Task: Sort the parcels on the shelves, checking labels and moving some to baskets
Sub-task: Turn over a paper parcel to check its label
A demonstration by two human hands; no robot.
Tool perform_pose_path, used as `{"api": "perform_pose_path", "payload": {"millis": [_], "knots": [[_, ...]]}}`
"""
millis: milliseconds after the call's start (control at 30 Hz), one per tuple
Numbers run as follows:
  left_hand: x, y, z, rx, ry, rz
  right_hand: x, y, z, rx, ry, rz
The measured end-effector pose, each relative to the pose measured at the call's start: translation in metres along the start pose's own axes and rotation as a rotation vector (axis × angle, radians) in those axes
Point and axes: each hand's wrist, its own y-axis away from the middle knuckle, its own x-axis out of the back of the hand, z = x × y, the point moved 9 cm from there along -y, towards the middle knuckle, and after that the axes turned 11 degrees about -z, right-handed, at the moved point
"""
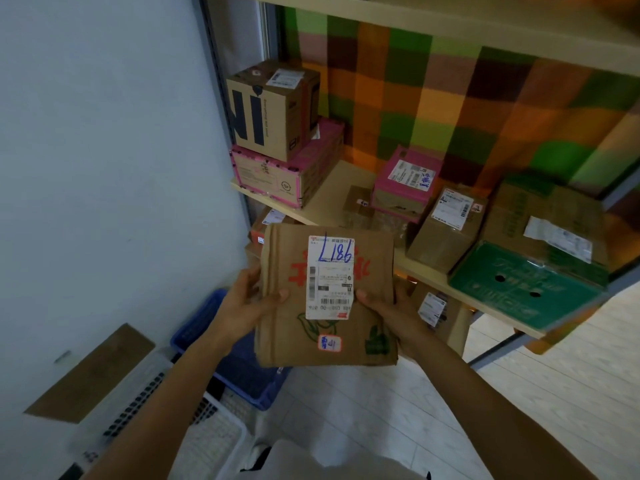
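Observation:
I hold a flat brown cardboard parcel (332,344) in front of me, its white shipping label (330,278) facing up with blue handwriting. My left hand (249,299) grips its left edge, thumb on top. My right hand (388,310) grips the right edge, thumb near the label. The parcel hangs above a blue basket (239,375) on the floor. A white basket (214,434) stands beside it, nearer to me.
The wooden shelf (329,199) carries a brown box with black letters (273,109) on a pink-edged box (287,174), a small pink parcel (407,178), a brown box (446,226) and a green-fronted box (530,271). More parcels (433,310) sit on the lower shelf. A white wall is at left.

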Motion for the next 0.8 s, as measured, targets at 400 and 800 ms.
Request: {"api": "perform_pose_path", "payload": {"millis": [400,800], "knots": [[0.045,0.007,-0.023,0.257,0.302,-0.033,-0.044,-0.004,-0.048,0.187,0.350,-0.136],[0.103,-0.005,-0.009,-0.085,0.256,-0.023,-0.124,-0.013,-0.038,0.004,0.182,-0.173]]}}
